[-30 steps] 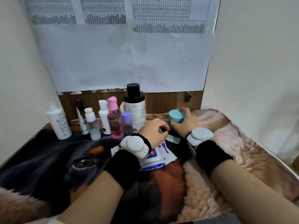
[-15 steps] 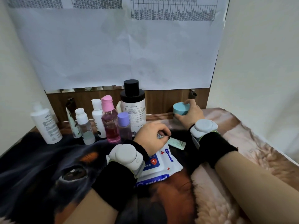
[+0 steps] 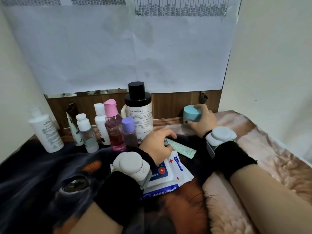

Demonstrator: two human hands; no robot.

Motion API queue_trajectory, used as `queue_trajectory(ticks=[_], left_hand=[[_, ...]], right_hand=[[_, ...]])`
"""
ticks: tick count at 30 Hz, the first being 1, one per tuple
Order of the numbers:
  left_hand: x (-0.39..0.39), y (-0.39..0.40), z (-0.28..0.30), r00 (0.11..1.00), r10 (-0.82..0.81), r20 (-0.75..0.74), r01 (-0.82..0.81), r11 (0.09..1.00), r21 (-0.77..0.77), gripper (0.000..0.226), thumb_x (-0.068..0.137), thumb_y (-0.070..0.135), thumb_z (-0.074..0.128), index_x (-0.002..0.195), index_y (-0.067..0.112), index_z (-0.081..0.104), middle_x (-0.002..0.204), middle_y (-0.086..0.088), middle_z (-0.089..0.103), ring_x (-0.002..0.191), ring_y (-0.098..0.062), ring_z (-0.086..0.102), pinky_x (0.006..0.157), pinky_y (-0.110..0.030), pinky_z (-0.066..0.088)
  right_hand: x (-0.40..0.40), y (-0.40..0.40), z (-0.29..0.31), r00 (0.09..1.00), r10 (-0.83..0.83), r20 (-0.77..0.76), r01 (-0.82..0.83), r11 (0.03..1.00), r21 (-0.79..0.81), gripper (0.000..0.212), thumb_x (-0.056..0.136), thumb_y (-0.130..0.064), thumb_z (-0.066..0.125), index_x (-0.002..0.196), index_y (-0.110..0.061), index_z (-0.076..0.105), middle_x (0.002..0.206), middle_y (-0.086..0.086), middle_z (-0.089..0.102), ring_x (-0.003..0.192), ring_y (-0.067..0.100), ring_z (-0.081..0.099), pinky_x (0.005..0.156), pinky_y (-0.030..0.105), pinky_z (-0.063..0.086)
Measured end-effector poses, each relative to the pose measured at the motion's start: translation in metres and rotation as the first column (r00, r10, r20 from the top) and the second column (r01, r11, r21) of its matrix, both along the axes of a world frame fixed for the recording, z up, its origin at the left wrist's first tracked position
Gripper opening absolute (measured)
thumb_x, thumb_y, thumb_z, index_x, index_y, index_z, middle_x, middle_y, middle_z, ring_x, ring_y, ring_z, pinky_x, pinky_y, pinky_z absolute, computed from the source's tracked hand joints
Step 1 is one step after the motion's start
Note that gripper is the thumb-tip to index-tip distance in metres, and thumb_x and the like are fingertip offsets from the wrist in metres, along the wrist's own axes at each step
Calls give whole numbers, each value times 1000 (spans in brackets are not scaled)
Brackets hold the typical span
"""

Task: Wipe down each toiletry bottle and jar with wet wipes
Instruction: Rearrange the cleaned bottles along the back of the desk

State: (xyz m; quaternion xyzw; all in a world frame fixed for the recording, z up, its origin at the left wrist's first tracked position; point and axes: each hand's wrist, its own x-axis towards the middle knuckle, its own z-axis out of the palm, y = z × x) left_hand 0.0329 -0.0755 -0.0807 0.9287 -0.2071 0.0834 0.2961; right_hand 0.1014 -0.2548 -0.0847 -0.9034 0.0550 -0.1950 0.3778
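The right hand point(image 3: 203, 122) curls its fingers and thumb round the jar with the light blue lid point(image 3: 192, 114), which sits at the far right of the dog-print blanket point(image 3: 42, 174), close to the wooden panel. The left hand point(image 3: 156, 144) pinches the near end of a pale green tube point(image 3: 181, 148) lying flat just beyond the wet wipes pack point(image 3: 168, 174). To the left stands a row of bottles, the black-capped bottle point(image 3: 138, 112) tallest and the white bottle point(image 3: 46, 132) farthest left.

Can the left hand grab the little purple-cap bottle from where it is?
Probably yes. The purple-cap bottle stands just beyond the left hand, nothing between, but that hand already holds a pale green tube.
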Motion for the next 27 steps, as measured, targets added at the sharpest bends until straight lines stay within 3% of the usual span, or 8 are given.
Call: queue_trajectory(ticks=[5, 9, 14, 16, 18, 21, 24, 27], left_hand=[[1, 1, -2, 1000, 22, -18, -22, 1000, 16, 37, 79, 5, 58, 112, 20, 64, 106, 3, 67, 95, -13, 59, 85, -23, 47], [-1, -1, -3, 999, 22, 29, -22, 1000, 12, 38, 79, 5, 59, 114, 19, 63, 109, 3, 66, 103, -14, 59, 93, -27, 46], [-1, -3, 0, 986, 124, 115, -103, 979, -177, 38, 80, 10, 66, 116, 20, 61, 107, 2, 66, 98, -13, 61, 91, -33, 52], [-1, -5, 1, 979, 153, 134, -116, 961, -251, 39, 80, 14, 69, 118, 20, 60, 104, 4, 66, 93, -9, 62, 86, -32, 55], [-1, -6, 2, 973, 169, 157, -116, 946, -302, 38, 80, 16, 70, 116, 20, 60, 100, 4, 65, 87, -8, 62, 82, -30, 56], [-1, -7, 3, 964, 202, 170, -140, 937, -320, 35, 79, 19, 72, 111, 22, 60, 95, 4, 63, 83, -8, 61, 78, -29, 56], [0, -7, 2, 958, 220, 184, -159, 940, -301, 33, 77, 20, 72, 107, 21, 59, 93, 3, 62, 82, -11, 61, 76, -33, 56], [2, -7, 0, 954, 224, 196, -167, 948, -270, 33, 77, 20, 71, 107, 21, 57, 95, 3, 61, 84, -13, 61, 77, -36, 56]], right_hand=[[-3, 3, 4, 1000, -11, 17, 11, 1000, -20, 63, 80, -35, 66, 136, -19, 41, 137, 15, 44, 120, 33, 50, 100, 34, 38], [-7, 8, 14, 986, -18, 166, 25, 999, -43, 60, 85, -39, 60, 138, -17, 41, 144, 10, 39, 126, 31, 45, 104, 37, 37], [-15, 12, 30, 935, -4, 355, -28, 996, 83, 28, 89, -37, 55, 111, -20, 59, 107, -1, 65, 102, 18, 61, 88, 32, 47], [-19, 14, 36, 946, -4, 323, -43, 989, 139, 23, 89, -43, 54, 95, -23, 62, 89, -9, 66, 88, 13, 64, 79, 30, 49], [-23, 15, 39, 971, 55, 233, -84, 990, 117, 33, 87, -54, 53, 83, -23, 63, 79, -9, 69, 78, 11, 67, 70, 26, 49], [-31, 19, 44, 965, 258, 49, -262, 939, 223, 44, 81, -59, 58, 84, -15, 66, 67, -4, 68, 53, 7, 66, 51, 18, 47], [-36, 23, 45, 843, 529, -95, -434, 775, 460, 31, 83, -36, 67, 97, -8, 61, 73, 4, 70, 50, 9, 64, 44, 19, 47], [-34, 24, 42, 798, 595, -93, -457, 699, 550, 12, 83, -7, 68, 92, -6, 60, 79, 13, 70, 52, 11, 64, 45, 18, 50]])
